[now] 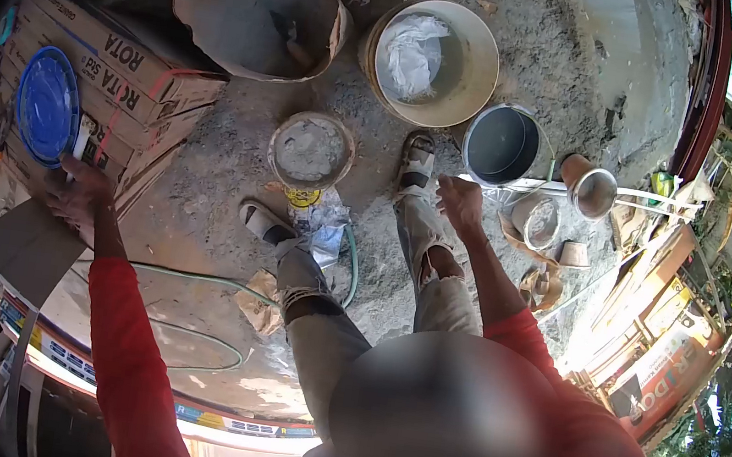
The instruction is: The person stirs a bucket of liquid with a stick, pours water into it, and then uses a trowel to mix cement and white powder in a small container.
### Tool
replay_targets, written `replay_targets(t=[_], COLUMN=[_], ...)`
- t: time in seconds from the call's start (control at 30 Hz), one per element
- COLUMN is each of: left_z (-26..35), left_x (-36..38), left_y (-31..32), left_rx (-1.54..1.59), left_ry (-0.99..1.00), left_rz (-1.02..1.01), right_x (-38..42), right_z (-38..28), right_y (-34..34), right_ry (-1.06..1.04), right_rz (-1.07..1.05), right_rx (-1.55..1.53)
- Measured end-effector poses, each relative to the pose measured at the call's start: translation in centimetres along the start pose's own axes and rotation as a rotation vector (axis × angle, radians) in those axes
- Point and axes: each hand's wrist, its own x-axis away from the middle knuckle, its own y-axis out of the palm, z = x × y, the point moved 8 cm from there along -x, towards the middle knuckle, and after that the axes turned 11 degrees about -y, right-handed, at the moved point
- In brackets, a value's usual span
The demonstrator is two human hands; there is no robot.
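At the left, my left hand [79, 195] reaches to the stacked cardboard boxes [139, 92], its fingers bent beside a dark flat sheet [30, 249] and just below a blue round lid or basin [47, 105]. Whether it grips anything is hard to make out. My right hand [461, 206] hangs over the floor right of centre, fingers loosely curled and apart, near a bucket of dark liquid [502, 145]. Between the feet and the boxes stands a bucket of grey mix [311, 152], with a yellow container [302, 196] next to it.
A large tub with a white bag [474, 76] and a torn grey sack [227, 21] stand at the top. Small pots [594, 194] sit at the right. A green hose [193, 275] crosses the floor by the feet.
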Motion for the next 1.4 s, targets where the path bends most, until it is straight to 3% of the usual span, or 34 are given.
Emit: replay_targets(t=[0.07,0.27,0.33,0.43,0.5,0.53,0.57,0.63,0.7,0.77,0.87,0.93,1.0,1.07,1.17,1.27,1.4], left_z=[-0.5,1.1,0.4,-1.4,-1.0,0.2,0.4,-3.1,-3.9,-3.1,-4.1,-2.9,-0.7,-0.8,0.0,0.9,0.8], left_x=[-0.4,1.0,0.0,-2.5,-3.1,-2.3,-1.7,-6.4,-7.3,-5.9,-6.1,-4.5,-1.8,-1.5,-0.3,1.0,1.2], left_y=[0.6,-1.1,-0.2,1.2,1.0,0.2,0.2,2.8,3.4,2.8,3.8,2.9,1.2,1.3,0.0,-0.9,-0.8], left_rx=[-0.007,0.009,-0.01,-0.046,-0.038,-0.021,-0.001,-0.013,0.002,-0.001,-0.032,-0.012,0.016,0.029,0.042,0.081,0.139], left_ry=[-0.001,-0.003,0.027,0.078,0.099,0.102,0.103,0.311,0.324,0.188,0.129,0.121,0.121,0.114,0.015,-0.032,-0.008], left_rz=[0.025,0.04,0.054,0.068,0.057,0.041,0.022,0.042,0.06,0.061,0.05,0.018,-0.024,0.057,0.065,-0.006,-0.001], right_x=[-2.6,-11.2,-17.1,-27.1,-31.0,-32.3,-34.2,-36.9,-37.0,-35.6,-32.4,-29.1,-19.9,-12.1,-5.9,-1.8,2.1], right_z=[-1.2,-6.7,-7.7,-6.7,-7.9,-8.1,-6.2,-1.8,-0.5,0.2,0.3,0.3,-8.5,-15.2,-17.2,-17.4,-16.3], right_y=[-0.9,0.4,2.4,6.0,8.4,9.9,11.6,13.6,13.4,11.5,8.1,6.0,3.8,2.5,2.7,5.0,10.9], right_ry=[-0.014,-0.171,-0.337,-0.474,-0.6,-0.624,-0.589,-0.515,-0.45,-0.269,-0.28,-0.382,-0.574,-0.31,-0.183,-0.19,-0.096], right_rz=[0.014,-0.006,-0.11,-0.069,-0.001,-0.071,-0.104,-0.169,-0.145,-0.165,-0.128,-0.211,-0.248,-0.267,-0.329,-0.42,-0.481], right_rx=[-0.173,-0.209,0.308,0.611,0.741,0.781,0.802,0.865,0.736,0.618,0.38,0.102,-0.332,-0.491,-0.396,-0.209,-0.358])
